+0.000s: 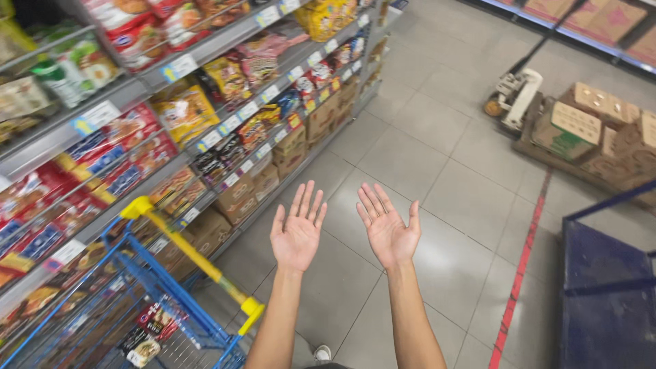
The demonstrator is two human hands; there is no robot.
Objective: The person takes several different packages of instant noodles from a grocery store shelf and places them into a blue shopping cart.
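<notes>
My left hand (297,229) and my right hand (388,227) are held out side by side in front of me, palms up, fingers spread, holding nothing. They hover over the grey tiled floor (417,157) of a shop aisle. The nearest thing to my left hand is a blue shopping trolley (130,307) with a yellow handle (198,263), down at the lower left. A few packets lie in the trolley's basket.
Shelves (205,116) packed with colourful packets and cardboard boxes run along the left. A pallet jack (516,96) and a pallet of cardboard boxes (594,137) stand at the upper right. A blue cart (605,287) fills the lower right, beside a red floor line (519,273).
</notes>
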